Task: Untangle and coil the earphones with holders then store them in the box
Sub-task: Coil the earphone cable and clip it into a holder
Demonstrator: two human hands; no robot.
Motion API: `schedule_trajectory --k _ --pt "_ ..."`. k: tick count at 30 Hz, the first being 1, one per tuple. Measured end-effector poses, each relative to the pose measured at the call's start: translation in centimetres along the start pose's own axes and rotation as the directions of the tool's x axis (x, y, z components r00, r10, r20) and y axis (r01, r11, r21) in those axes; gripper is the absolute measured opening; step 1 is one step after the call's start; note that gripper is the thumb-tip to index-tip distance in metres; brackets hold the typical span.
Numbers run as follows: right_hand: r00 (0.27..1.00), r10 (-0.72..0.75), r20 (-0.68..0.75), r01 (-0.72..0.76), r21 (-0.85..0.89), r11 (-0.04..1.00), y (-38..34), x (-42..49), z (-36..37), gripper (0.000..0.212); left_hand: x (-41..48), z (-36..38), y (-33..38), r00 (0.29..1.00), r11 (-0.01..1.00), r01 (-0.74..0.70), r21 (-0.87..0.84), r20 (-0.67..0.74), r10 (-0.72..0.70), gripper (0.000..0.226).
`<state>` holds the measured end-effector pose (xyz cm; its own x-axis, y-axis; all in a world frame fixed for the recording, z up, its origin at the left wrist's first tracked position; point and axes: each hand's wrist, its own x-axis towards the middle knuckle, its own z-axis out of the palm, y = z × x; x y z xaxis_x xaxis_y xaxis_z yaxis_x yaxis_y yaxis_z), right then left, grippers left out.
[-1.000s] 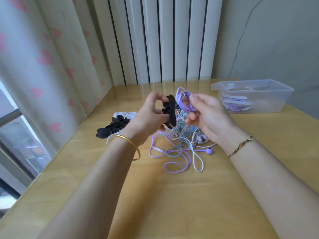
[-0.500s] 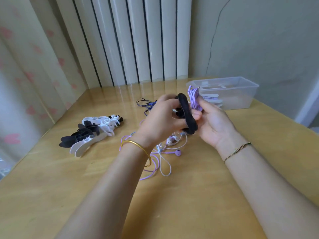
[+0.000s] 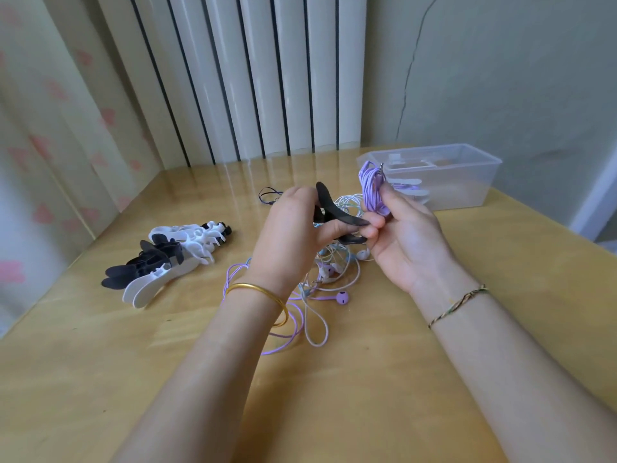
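Black holder [image 3: 342,216] gripped by left hand [image 3: 290,235] | right hand [image 3: 410,238] pinches purple coil [image 3: 372,192]

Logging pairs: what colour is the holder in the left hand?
Black; the holder shows best in head view.

We see a glossy wooden worktop [image 3: 100,379] set into a corner. Behind it stand white vertical slats [image 3: 253,78]. A pale curtain [image 3: 50,162] printed with pink hearts hangs at left, and a grey-green wall [image 3: 517,78] with a long crack [image 3: 405,95] stands at right.
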<state>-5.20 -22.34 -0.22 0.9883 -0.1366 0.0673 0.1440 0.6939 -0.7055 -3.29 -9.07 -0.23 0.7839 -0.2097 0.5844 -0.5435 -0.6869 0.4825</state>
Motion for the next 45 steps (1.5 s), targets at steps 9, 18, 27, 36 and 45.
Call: schedule_trajectory --k 9,18,27,36,45 --pt "0.999 -0.038 -0.004 0.038 0.011 0.999 -0.2 -1.0 0.5 0.024 -0.6 -0.3 0.7 0.997 0.995 -0.08 -0.061 0.013 0.081 0.046" --pt "0.997 -0.029 -0.067 0.03 0.011 0.999 0.1 -0.6 0.2 0.024 -0.9 -0.2 0.5 0.999 0.981 -0.041 -0.191 0.027 0.047 0.032" --pt "0.973 -0.174 -0.155 0.123 -0.292 0.948 1.3 -0.4 -0.4 0.026 -0.7 -0.4 1.1 0.997 0.994 -0.067 -0.081 0.021 0.069 0.036" --pt "0.901 -0.309 -0.305 0.17 -0.407 0.897 1.2 0.5 -0.5 0.029 -1.4 -0.1 1.2 0.988 0.995 0.007 0.101 -0.151 0.008 0.05" --pt "0.951 -0.175 0.254 0.273 -0.428 0.862 -1.8 -0.8 -0.8 0.023 -0.9 -0.5 0.8 0.962 0.862 0.272 -0.427 0.098 -0.255 0.033"
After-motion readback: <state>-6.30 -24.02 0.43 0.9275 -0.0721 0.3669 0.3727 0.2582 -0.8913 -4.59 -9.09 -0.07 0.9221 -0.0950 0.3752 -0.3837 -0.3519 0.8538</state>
